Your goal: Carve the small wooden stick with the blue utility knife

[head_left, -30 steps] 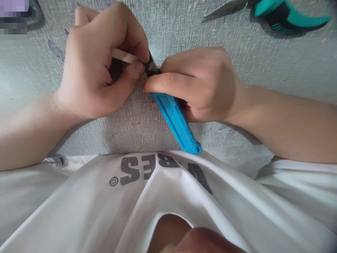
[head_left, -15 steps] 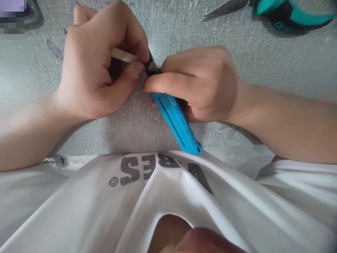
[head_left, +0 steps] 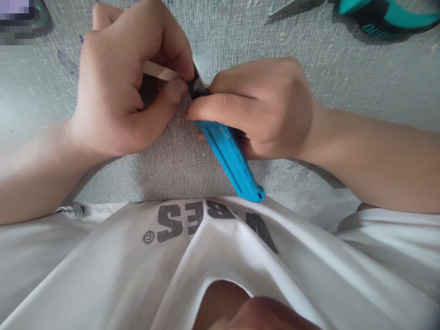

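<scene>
In the middle of the head view, my right hand (head_left: 264, 101) is wrapped round a blue utility knife (head_left: 227, 156), its thumb lying across the upper part of the handle. The handle's lower end points toward the shirt, and the dark metal front end reaches up to my left fingertips. My left hand (head_left: 134, 82) pinches a thin, pale, flat stick (head_left: 160, 71) between thumb and fingers. The stick's near end meets the knife's front end, or comes very close to it. My fingers partly hide the blade and the contact point.
Scissors with teal and black handles (head_left: 381, 23) lie at the upper right of the grey textured tabletop (head_left: 165, 178), blades pointing left. A partly blurred-out purple and dark object (head_left: 41, 18) is in the upper left corner. My white shirt (head_left: 120, 275) borders the near table edge.
Both hands keep nearly the same grip and place. My left hand has shifted very slightly left and up, and the scissors appear a little further right in view.
</scene>
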Action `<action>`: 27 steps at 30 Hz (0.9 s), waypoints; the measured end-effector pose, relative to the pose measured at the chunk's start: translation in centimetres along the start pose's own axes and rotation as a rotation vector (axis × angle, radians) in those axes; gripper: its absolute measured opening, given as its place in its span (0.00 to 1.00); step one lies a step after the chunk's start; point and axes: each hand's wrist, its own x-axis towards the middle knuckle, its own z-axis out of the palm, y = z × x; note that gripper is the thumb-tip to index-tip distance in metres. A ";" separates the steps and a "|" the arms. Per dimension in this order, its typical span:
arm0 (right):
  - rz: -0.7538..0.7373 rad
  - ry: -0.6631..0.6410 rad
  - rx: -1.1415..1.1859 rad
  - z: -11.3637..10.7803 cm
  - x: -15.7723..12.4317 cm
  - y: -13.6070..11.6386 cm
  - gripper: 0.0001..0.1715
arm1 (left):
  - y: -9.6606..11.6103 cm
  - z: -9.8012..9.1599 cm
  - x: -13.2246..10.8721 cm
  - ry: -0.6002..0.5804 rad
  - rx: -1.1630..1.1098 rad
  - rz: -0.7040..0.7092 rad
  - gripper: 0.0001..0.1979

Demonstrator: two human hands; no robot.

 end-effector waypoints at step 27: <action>0.013 0.005 -0.036 -0.1 0.0 -0.2 0.28 | 0.4 0.3 0.1 -0.017 -0.181 -0.121 0.20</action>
